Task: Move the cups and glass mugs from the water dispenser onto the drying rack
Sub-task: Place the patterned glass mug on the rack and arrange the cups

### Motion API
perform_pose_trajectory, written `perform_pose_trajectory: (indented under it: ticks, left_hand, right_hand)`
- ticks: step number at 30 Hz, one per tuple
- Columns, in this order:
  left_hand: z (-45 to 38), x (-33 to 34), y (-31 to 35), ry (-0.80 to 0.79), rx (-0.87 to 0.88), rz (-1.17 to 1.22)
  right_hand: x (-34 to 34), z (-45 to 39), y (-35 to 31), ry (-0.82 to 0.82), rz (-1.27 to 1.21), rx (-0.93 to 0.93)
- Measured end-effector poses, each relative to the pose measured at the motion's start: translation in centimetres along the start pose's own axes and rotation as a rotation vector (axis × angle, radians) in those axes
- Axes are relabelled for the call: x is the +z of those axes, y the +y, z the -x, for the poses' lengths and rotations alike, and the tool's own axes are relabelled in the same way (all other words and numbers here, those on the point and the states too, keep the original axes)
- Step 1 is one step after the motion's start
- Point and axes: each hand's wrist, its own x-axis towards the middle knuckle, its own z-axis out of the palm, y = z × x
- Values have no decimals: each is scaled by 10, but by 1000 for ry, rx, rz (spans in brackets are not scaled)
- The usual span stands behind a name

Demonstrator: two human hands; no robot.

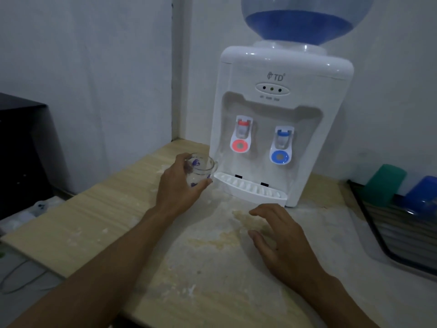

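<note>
My left hand (176, 185) is wrapped around a clear glass mug (201, 170) with purple flower prints, held just left of the white water dispenser (279, 114) and its drip tray (250, 188). My right hand (281, 240) hovers flat over the table, fingers apart and holding nothing, in front of the drip tray. At the right edge stands the dark wire drying rack (402, 233), with a green cup (384, 183) and a blue cup (422, 195) upside down on it.
The dispenser carries a blue water bottle (305, 17) on top and a red and a blue tap. The wooden table (118, 209) is stained and worn. A black box (21, 150) stands at the far left, with cables below it.
</note>
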Motion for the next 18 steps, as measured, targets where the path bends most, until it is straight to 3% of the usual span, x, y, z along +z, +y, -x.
perform_pose_trajectory:
  ticks: [4,9,14,18]
  left_hand:
    - [14,3,32,24,83,84]
    - [48,16,78,1,46,333]
    - [69,26,95,-146,98,431]
    - [72,32,112,-175,120,493]
  right_hand:
    - [-6,0,6,91,-99,105]
    - [-13,4,16,153,-297,301]
    - [-15,-2,18,131,-826,515]
    - [-19,-7,12,121,-1238,595]
